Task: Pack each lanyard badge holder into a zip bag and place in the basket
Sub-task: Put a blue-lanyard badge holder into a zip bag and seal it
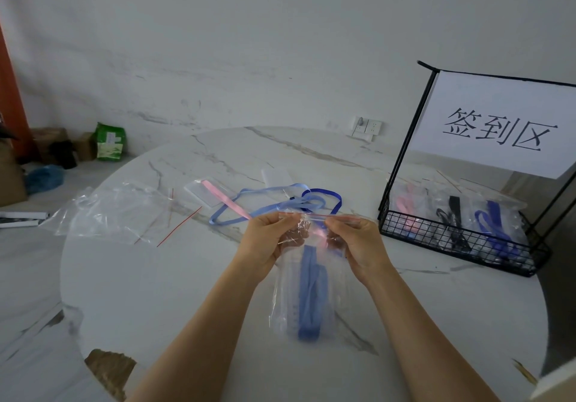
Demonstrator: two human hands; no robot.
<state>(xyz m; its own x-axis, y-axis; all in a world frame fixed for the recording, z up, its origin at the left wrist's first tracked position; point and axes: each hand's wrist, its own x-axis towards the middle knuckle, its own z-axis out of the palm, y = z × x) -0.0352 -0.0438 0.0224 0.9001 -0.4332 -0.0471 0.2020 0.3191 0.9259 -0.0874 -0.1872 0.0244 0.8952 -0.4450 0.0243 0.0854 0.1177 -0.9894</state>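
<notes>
A clear zip bag with a red seal strip hangs above the round marble table, holding a blue lanyard with its badge holder. My left hand pinches the bag's top edge on the left. My right hand pinches the same edge on the right. Behind the hands lie loose lanyards in light blue, pink and dark blue, with a clear badge holder. A black wire basket at the right holds several packed bags.
A heap of unused zip bags lies at the table's left. A white sign with black characters hangs on the basket's frame. Boxes and a green packet sit on the floor by the wall at the far left.
</notes>
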